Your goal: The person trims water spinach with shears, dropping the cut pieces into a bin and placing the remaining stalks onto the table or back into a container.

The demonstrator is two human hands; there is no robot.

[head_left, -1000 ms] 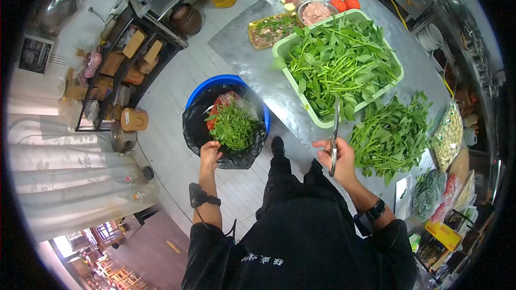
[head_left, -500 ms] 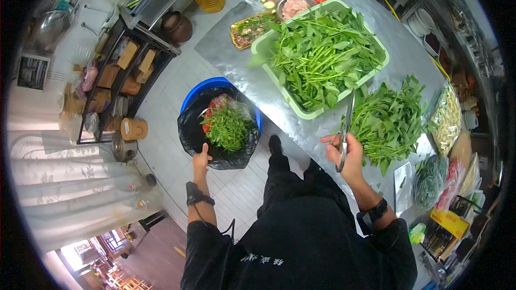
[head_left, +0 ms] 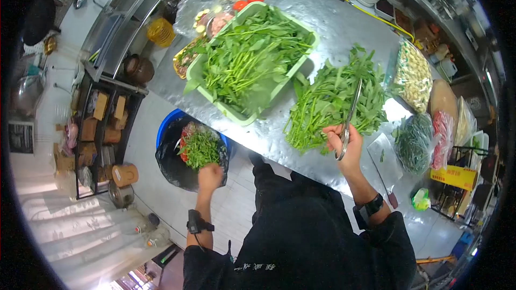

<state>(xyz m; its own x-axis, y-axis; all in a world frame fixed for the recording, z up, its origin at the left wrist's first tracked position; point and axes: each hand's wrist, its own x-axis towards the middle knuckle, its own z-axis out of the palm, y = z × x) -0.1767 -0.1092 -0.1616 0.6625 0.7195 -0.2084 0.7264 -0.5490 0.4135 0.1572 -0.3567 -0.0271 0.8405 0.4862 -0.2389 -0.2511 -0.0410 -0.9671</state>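
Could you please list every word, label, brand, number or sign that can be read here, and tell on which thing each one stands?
No text can be read with certainty.
Shirt: a short row of white characters, too small and blurred to read.
Yellow box: red marks that look like printed characters, too small to read.
I can make out no other word, brand or number.

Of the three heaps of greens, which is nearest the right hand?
The loose heap directly on the metal table, under the long tool in the right hand; the others sit in the green basket and the blue bin.
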